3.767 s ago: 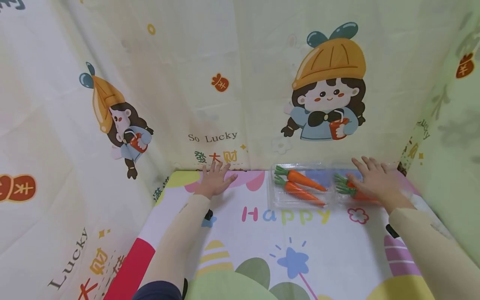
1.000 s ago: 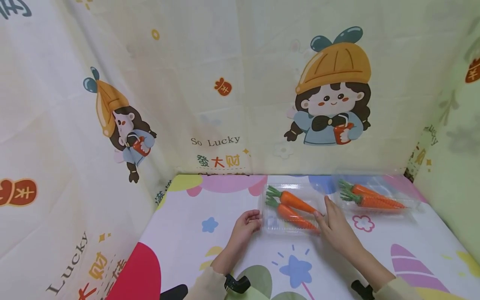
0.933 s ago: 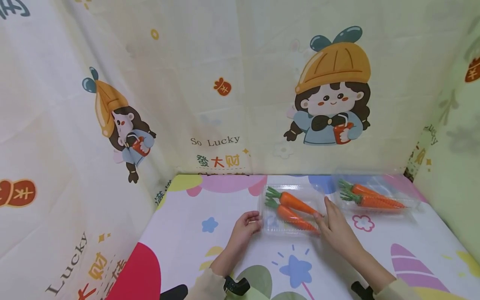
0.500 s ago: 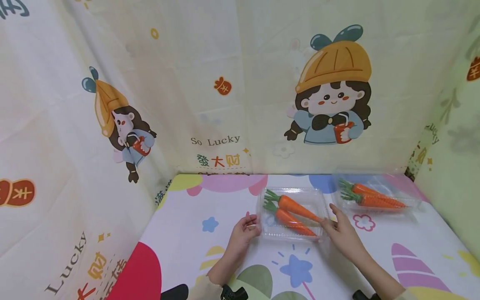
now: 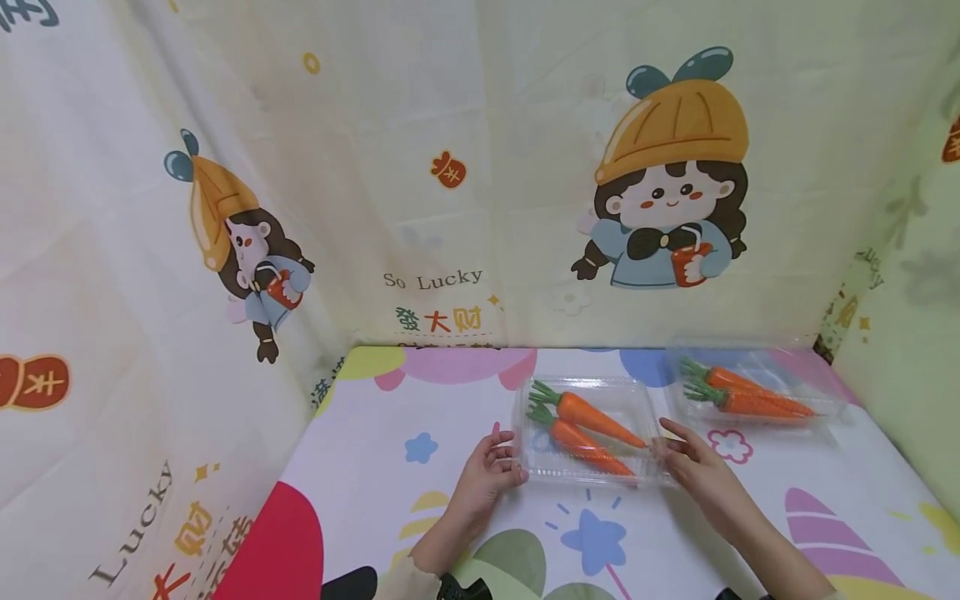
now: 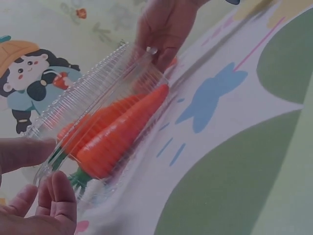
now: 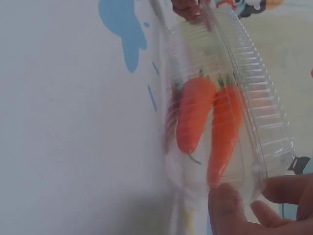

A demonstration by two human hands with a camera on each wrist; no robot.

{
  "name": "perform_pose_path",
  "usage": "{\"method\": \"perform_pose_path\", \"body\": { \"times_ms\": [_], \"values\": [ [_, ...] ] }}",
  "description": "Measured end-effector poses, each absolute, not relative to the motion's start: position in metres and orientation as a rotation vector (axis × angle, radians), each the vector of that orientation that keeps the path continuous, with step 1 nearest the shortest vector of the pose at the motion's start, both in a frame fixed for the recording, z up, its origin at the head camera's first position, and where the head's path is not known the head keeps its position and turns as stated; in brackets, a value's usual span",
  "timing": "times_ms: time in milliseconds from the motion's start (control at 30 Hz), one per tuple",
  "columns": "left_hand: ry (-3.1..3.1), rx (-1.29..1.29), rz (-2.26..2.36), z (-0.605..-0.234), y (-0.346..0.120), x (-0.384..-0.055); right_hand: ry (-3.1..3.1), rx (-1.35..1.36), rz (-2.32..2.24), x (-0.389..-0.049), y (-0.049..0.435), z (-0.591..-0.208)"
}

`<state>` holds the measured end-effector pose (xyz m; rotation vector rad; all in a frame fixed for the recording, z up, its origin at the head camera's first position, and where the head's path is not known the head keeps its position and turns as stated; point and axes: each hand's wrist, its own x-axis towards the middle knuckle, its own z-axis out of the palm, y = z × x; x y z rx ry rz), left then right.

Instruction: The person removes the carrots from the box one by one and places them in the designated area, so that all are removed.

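Head view: carrot box (image 5: pixel 585 429) gripped between left hand (image 5: pixel 491 467) and right hand (image 5: pixel 693 467)

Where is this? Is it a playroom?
Probably a play corner: cartoon-girl cloth walls, a bright mat reading part of "Happy", and carrots that look like toys in clear boxes.

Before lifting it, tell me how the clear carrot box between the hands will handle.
The clear box has thin ribbed walls, so it probably flexes if squeezed. Its glossy plastic may slip, which suits the left hand and right hand gripping opposite ends. The two carrots lie loose and may slide if tilted.
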<state>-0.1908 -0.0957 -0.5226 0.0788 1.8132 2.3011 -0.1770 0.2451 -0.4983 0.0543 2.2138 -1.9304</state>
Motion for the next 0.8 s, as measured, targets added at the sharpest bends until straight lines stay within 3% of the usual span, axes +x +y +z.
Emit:
{"method": "perform_pose_path", "body": {
  "times_ms": [800],
  "values": [
    [1.832,-0.116,2.289,-0.5213,-0.0959,-0.1836,2.123,0.197,-1.946,-0.1742,0.2435,-0.5056]
  ]
}}
